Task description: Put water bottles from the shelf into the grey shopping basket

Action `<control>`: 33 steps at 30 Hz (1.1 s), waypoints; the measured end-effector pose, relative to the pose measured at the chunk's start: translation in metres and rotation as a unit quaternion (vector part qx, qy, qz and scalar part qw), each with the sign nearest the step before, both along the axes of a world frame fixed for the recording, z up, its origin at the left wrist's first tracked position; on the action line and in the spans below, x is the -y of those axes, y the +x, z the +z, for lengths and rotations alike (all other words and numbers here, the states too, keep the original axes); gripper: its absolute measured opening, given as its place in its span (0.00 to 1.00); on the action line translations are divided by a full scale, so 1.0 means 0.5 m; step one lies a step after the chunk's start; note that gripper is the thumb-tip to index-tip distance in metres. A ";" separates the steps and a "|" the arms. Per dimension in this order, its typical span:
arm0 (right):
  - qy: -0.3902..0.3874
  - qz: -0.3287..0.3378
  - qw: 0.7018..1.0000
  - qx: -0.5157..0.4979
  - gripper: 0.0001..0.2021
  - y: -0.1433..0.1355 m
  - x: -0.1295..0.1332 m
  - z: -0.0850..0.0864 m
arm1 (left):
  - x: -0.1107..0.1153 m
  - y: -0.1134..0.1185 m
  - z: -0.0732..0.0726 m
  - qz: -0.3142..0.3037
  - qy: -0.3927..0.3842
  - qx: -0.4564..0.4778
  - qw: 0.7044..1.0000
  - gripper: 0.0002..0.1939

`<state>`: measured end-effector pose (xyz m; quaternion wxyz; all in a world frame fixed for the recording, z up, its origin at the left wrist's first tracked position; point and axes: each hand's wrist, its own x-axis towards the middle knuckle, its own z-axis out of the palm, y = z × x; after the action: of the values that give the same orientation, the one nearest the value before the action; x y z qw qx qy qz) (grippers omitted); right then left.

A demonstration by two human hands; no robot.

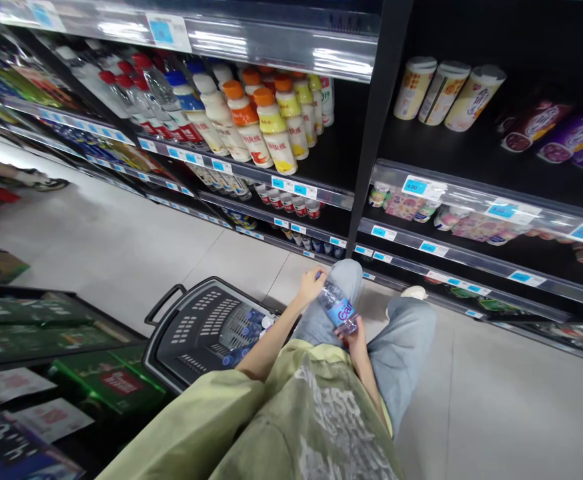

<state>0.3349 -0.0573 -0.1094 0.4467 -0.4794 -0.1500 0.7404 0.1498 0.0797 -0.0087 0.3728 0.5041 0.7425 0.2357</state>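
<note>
**Both hands on one water bottle, above the knees**

The left hand [310, 283] is curled over the cap end of a clear plastic water bottle [338, 305], fingers wrapped round the neck. The right hand [355, 341] holds the same bottle from beneath at its base, fingers closed on it, the thumb side hidden behind the bottle. The bottle lies tilted, cap end up and to the left, its blue and pink label facing the camera. It hangs over the person's knees, which are in light blue jeans [401, 353], in front of a pale green printed shirt [301, 413].

Just left of the left forearm a dark plastic shopping basket [191, 327] stands on the pale floor tiles [136, 247], its handle folded towards the aisle; more small bottles with blue labels [244, 330] lie in its right end.

Ahead runs a black shelf unit [371, 160] with blue price tags along its edges. On an upper shelf stand orange-capped drink bottles with yellow labels [274, 130], and beside them red-capped clear bottles [139, 100]. To the right of the upright, three pale cups [444, 90] lie tipped on their shelf. At far left another person's shoe [41, 180] shows on the floor.
</note>
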 end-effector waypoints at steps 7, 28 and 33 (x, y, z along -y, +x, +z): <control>-0.063 0.023 0.997 -0.026 0.42 0.008 -0.001 0.001 | -0.015 0.019 -0.012 -0.042 -0.010 -0.044 0.998 0.10; 0.029 0.015 0.999 -0.023 0.36 0.016 0.031 0.029 | 0.061 -0.071 0.019 -0.027 -0.024 0.002 0.999 0.12; 0.110 0.036 0.993 0.009 0.37 0.029 0.021 0.043 | 0.090 -0.108 0.034 -0.037 -0.044 0.026 0.998 0.12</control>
<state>0.3495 -0.0676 -0.0877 0.4687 -0.4284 -0.2516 0.7304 0.0956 0.0349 0.0081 0.4222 0.5085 0.7228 0.2019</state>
